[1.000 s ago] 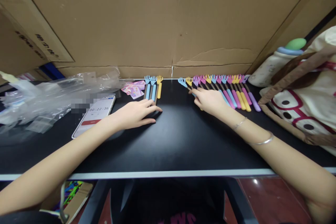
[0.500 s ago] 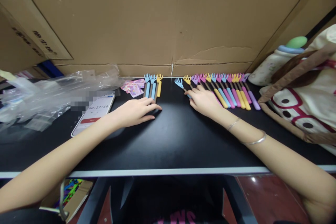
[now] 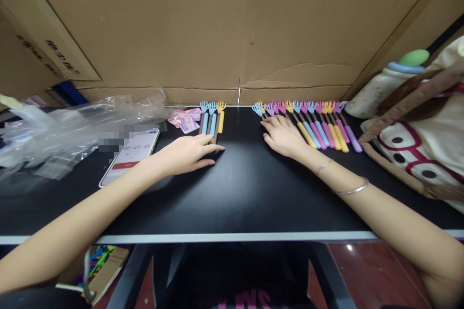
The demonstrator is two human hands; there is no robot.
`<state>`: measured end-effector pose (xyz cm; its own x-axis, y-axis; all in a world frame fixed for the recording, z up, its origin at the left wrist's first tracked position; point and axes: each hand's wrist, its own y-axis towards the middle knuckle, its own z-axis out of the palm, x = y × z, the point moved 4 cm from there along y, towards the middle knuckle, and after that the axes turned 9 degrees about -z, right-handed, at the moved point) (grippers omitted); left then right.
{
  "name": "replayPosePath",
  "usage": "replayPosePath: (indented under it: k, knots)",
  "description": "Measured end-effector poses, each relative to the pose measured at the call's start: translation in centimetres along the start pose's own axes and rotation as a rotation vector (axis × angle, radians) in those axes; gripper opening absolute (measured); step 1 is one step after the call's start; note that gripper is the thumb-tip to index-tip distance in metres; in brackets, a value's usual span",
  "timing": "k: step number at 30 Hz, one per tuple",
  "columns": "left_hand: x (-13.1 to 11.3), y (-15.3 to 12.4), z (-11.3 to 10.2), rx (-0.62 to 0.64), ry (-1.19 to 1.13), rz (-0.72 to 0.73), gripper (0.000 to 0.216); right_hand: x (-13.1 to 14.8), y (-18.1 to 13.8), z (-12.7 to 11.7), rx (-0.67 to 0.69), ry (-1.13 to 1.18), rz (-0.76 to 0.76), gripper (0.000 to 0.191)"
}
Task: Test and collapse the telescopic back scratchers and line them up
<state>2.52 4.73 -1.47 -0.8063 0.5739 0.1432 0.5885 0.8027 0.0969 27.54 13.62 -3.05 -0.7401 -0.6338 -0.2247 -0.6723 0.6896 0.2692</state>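
Observation:
My left hand (image 3: pixel 190 154) lies palm down, its fingers stretched and apart, over the lower ends of a small group of back scratchers. Two of these have light blue handles (image 3: pixel 213 124), and a yellow back scratcher (image 3: pixel 221 122) lies at their right. My right hand (image 3: pixel 284 137) rests with fingers extended on the left end of a longer row of back scratchers (image 3: pixel 321 130) in blue, pink, yellow and purple. The hand hides the handle of a blue back scratcher (image 3: pixel 258 109), whose claw overlaps a yellow one.
Pink-purple cards (image 3: pixel 184 120), a phone with a timer (image 3: pixel 126 154) and clear plastic bags (image 3: pixel 90 123) are at the left. A cloth bag (image 3: pixel 424 154) and a white bottle (image 3: pixel 382 89) stand at the right. Behind the black table (image 3: pixel 232 203) rises a cardboard wall (image 3: pixel 203 34).
The blue back scratcher under my right hand has slid right, up against the row, and its claw now overlaps the yellow one. My left hand has stayed in place.

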Motion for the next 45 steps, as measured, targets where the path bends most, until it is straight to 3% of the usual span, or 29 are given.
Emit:
replayPosePath:
  k: [10,15,24,31,38,45]
  knots:
    - [0.1,0.1,0.0,0.003,0.004,-0.016,0.038,-1.1,-0.2,0.2,0.041,0.040,0.014,0.055]
    - [0.1,0.1,-0.1,0.007,-0.014,-0.010,0.035,-1.0,-0.4,-0.9,-0.030,0.028,-0.022,0.049]
    - [0.1,0.2,-0.2,0.015,-0.042,-0.016,0.033,3.6,-0.7,-4.0,-0.056,0.030,-0.120,0.033]
    - [0.0,0.2,-0.3,0.003,-0.062,-0.010,0.032,5.4,-1.2,-3.2,-0.096,0.027,-0.255,0.034]
    - [-0.1,0.3,-0.3,-0.003,-0.064,-0.009,0.032,5.0,-1.2,-2.0,-0.070,0.196,-0.229,0.018]
    - [0.1,0.3,-0.3,-0.084,-0.006,0.019,0.029,4.9,-1.1,-2.1,-0.039,0.233,-0.247,0.014]
